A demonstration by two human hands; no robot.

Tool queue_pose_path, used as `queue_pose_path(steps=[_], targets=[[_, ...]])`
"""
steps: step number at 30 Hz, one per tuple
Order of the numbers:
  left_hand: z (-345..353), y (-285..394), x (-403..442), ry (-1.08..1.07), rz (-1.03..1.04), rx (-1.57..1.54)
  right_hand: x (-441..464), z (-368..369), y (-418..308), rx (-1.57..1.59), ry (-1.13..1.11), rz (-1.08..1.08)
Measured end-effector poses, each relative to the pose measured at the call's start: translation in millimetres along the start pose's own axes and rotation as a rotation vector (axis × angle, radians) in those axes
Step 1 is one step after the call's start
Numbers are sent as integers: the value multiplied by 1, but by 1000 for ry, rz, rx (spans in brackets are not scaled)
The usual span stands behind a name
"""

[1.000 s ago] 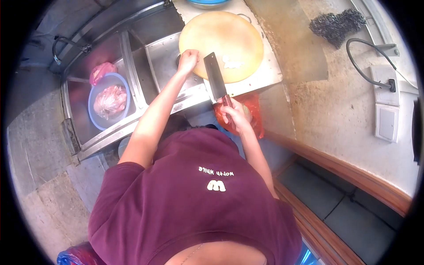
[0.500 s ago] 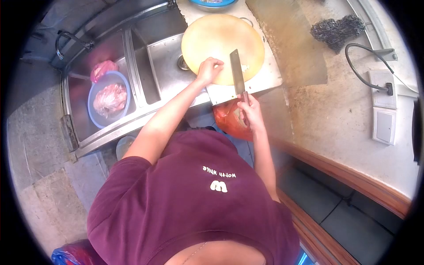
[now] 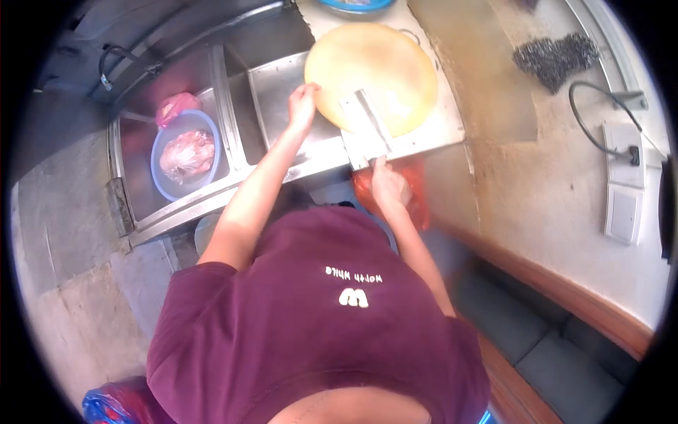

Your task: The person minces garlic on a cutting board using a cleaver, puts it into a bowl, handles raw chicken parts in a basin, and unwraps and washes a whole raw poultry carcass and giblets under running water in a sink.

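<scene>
My right hand (image 3: 390,185) is closed round the handle of a cleaver (image 3: 366,121), whose blade shines over the near edge of the round yellow cutting board (image 3: 374,67). Some small pale bits lie on the board beside the blade, blurred by glare. At the board's left edge is my left hand (image 3: 304,106), its fingers drawn together; whether anything is between them is too small to tell. An orange-red plastic bag (image 3: 418,194) hangs below the counter edge, just behind my right hand.
A steel sink (image 3: 282,92) lies left of the board. Its left basin holds a blue bowl (image 3: 155,166) with bagged meat and a pink bag (image 3: 175,107). A blue-rimmed bowl (image 3: 357,6) stands beyond the board. Steel wool (image 3: 556,60) and a cable lie on the right.
My left hand has moved from over the board to its left edge. The cleaver has swung left and its blade now lies flatter, facing up.
</scene>
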State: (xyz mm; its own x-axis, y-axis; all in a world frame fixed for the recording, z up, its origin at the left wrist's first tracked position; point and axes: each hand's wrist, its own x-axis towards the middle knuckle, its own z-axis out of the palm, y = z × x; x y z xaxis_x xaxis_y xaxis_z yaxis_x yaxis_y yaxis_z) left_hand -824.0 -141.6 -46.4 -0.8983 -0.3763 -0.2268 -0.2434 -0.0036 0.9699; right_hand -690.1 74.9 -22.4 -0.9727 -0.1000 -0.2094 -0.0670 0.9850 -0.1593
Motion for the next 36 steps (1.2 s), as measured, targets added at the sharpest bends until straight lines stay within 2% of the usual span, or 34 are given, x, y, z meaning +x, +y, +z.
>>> queue_pose_path(steps=[3, 4, 6, 7, 8, 10, 13, 15, 19, 22, 24, 25, 29, 31, 34, 36], targets=[[0, 0, -15, -91, 6, 61, 4, -6, 11, 104, -23, -32], [4, 8, -12, -127, 21, 60, 11, -10, 20, 357, -25, -60], [11, -6, -8, -267, 84, 281, 11, -12, 33, 868, -59, -111], [13, -9, -10, -341, 115, 395, 3, -52, 22, 1300, -288, 141], [18, -13, -14, -348, 145, 411, 4, -52, 29, 1535, -341, 89], [34, -8, -25, -367, 216, 438, 3, -58, 36, 1742, -390, 120], [58, 6, -39, -366, 318, 296, -2, -52, 45, 1973, -505, 85], [70, 31, -58, -390, 373, 295, -6, -49, 44, 2044, -504, 58], [100, 35, -65, -419, 357, 295, -16, -45, 49, 2180, -511, 5], [115, 19, -55, -382, 419, 324, -25, -52, 57, 2163, -386, 37], [118, 8, -44, -358, 467, 487, -32, -57, 62, 2119, -290, 85], [117, 4, -40, -345, 490, 569, -35, -59, 64, 2094, -243, 108], [95, 6, -28, -370, 364, 526, -41, -63, 67, 1907, -127, 116], [82, 5, -17, -340, 363, 520, -44, -66, 59, 1866, -144, 120], [65, 7, -17, -432, 371, 607, -40, -58, 49, 1820, -200, 110], [55, 4, -19, -464, 473, 616, -36, -53, 43, 1762, -221, 107]])
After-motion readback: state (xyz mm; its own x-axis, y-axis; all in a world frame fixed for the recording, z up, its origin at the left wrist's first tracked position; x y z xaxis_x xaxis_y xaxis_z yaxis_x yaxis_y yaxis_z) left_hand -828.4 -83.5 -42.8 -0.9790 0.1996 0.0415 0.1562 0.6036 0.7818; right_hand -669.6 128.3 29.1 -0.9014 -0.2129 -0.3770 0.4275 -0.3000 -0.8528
